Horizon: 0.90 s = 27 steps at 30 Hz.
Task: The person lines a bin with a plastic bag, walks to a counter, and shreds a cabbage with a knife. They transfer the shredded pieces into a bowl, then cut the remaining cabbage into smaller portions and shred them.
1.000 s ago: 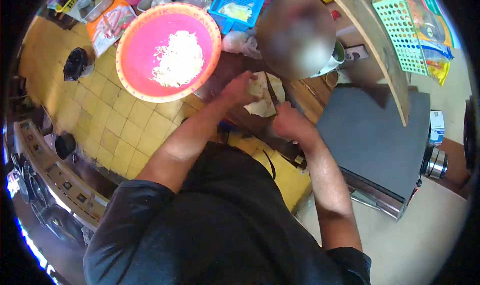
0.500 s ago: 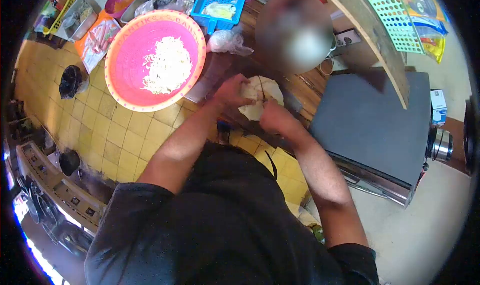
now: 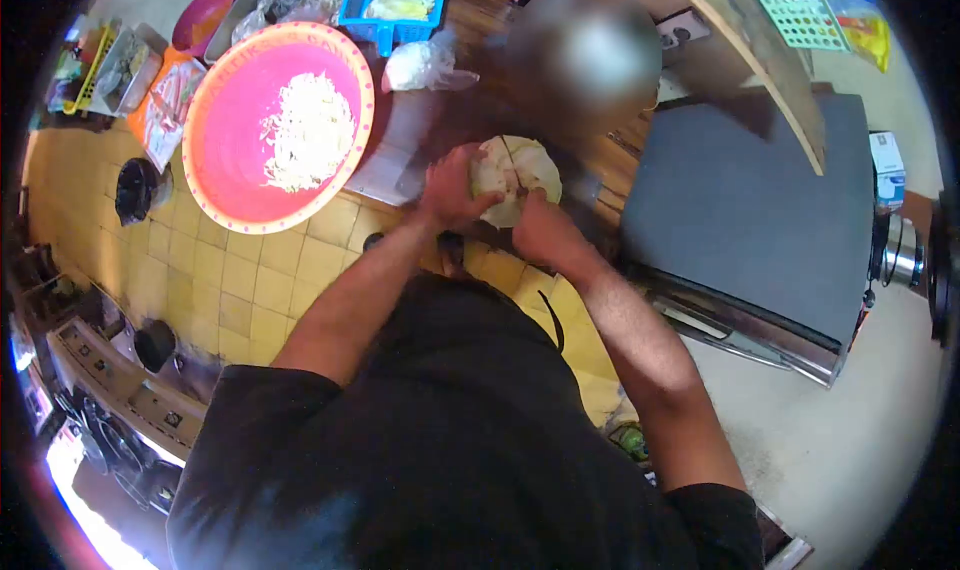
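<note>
My right hand is closed round the handle of a knife, grip narrow, handle mostly hidden in my fist. Blade lies over a pale round vegetable, roughly along its middle, pointing away from me; can't tell how deep it is in. My left hand is partly open, fingers and thumb against the vegetable's left side. Vegetable sits between my two hands at the near edge of a dark wooden table. Beyond it, a clear plastic bag with something pale inside, also on the table. Farther up, a blue basket holding pale green pieces and an orange item. Left of my left hand, a big pink bowl with an orange rim, white shreds heaped in it toward its right side. Past the bowl, an orange bag and a purple bowl. Blurred round patch above and right of the vegetable, contents unreadable. Right of my right hand, a grey-topped cabinet, with a wooden board slanting above it and a wall socket nearby. Yellow tiled floor below left, black bin on it.
</note>
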Tool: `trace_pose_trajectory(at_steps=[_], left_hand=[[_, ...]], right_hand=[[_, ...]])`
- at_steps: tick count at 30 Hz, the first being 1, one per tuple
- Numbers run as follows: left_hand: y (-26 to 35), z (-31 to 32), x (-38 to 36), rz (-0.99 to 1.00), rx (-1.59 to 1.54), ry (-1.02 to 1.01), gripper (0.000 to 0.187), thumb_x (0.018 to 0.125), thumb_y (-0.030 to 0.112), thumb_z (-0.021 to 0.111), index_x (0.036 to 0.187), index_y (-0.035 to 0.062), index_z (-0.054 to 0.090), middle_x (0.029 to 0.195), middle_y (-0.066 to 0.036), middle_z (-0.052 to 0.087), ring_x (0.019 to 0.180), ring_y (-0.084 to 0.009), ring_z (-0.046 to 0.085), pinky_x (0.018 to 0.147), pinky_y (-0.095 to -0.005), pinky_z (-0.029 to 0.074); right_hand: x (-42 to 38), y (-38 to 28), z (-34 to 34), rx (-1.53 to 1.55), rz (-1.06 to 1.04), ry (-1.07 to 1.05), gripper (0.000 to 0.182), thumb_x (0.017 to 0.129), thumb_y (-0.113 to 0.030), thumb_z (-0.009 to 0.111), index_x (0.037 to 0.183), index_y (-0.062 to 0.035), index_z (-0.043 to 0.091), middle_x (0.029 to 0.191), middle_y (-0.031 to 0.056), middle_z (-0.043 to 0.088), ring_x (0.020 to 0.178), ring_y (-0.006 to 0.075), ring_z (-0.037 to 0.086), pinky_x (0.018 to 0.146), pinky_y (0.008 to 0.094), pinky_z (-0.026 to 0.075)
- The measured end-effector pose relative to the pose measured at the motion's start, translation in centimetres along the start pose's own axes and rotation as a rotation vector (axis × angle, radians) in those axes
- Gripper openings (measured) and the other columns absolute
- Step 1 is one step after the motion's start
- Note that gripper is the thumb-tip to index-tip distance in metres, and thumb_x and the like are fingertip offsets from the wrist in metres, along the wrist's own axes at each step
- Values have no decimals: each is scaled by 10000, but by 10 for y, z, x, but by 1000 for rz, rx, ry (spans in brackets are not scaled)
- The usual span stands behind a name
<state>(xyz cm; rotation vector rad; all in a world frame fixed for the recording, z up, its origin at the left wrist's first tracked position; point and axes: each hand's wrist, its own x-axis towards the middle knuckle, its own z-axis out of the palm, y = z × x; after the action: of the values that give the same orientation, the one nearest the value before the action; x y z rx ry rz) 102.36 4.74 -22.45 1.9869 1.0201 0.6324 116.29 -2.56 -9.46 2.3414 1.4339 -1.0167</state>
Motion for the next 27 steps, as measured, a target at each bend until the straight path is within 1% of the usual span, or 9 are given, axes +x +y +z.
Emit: trace_pose_trajectory(at_steps=[2, 5, 7, 8, 10, 13, 15, 18, 27], left_hand=[[-3, -3, 2, 9, -23, -11, 790, 651, 468, 770, 1249, 74, 435, 1196, -162, 554, 1072, -348, 558, 906, -459, 431], [-5, 4, 2, 12, -89, -8, 780, 657, 469, 768, 1245, 77, 437, 1188, -159, 564, 1040, -346, 577, 888, -436, 449], [-1, 6, -4, 24, -135, -4, 783, 657, 474, 769, 1246, 80, 436, 1186, -156, 568, 1027, -345, 584, 882, -425, 456], [0, 2, -1, 8, -74, -24, 785, 655, 472, 773, 1246, 81, 435, 1188, -151, 567, 1040, -345, 578, 887, -427, 453], [3, 1, 4, -6, -22, -37, 786, 654, 471, 778, 1245, 83, 435, 1191, -146, 566, 1053, -345, 571, 892, -428, 449], [7, -3, 0, 88, 39, 32, 770, 657, 464, 783, 1232, 86, 438, 1208, -145, 559, 1071, -349, 558, 889, -435, 448], [9, -7, 2, -53, -26, -76, 729, 645, 460, 775, 1213, 138, 449, 1292, -76, 495, 1190, -325, 470, 982, -516, 322], [-2, 8, 2, 43, -173, -9, 727, 647, 440, 782, 1204, 110, 452, 1270, -110, 508, 1174, -335, 483, 976, -491, 350], [8, 6, 9, 38, -65, 5, 695, 674, 338, 801, 1204, 54, 452, 1201, -168, 535, 1109, -350, 525, 936, -438, 418]], right_hand=[[0, -10, -14, -35, -37, 4, 398, 781, -92, 563, 1095, 121, 445, 979, 300, 622, 935, 434, 623, 821, 474, 502], [-19, -37, -59, -31, 57, -185, 433, 771, -119, 583, 1104, 133, 467, 1008, 289, 622, 949, 428, 620, 836, 449, 502], [-47, -52, -100, -139, 79, -451, 456, 764, -143, 593, 1110, 135, 483, 1065, 294, 605, 998, 420, 605, 865, 435, 493], [-47, -34, -91, -139, 90, -447, 456, 764, -143, 593, 1110, 135, 483, 1065, 294, 605, 998, 420, 605, 865, 435, 493], [-41, 12, -50, -238, -77, -217, 469, 766, -151, 596, 1130, 119, 474, 1076, 309, 595, 1021, 419, 597, 882, 434, 485], [-47, 4, -40, -160, 46, -212, 411, 785, -127, 587, 1111, 85, 451, 1036, 303, 611, 1001, 428, 604, 877, 457, 483], [-48, 5, -36, -91, 112, -206, 392, 795, -115, 580, 1106, 75, 433, 1024, 301, 615, 992, 432, 607, 872, 469, 482], [-45, 26, -13, -78, 94, -191, 353, 805, -72, 564, 1092, 58, 404, 1008, 301, 619, 982, 433, 610, 847, 488, 487], [-15, 44, 31, 0, 45, 32, 359, 805, -23, 546, 1126, 40, 399, 969, 300, 624, 932, 451, 614, 825, 511, 487]])
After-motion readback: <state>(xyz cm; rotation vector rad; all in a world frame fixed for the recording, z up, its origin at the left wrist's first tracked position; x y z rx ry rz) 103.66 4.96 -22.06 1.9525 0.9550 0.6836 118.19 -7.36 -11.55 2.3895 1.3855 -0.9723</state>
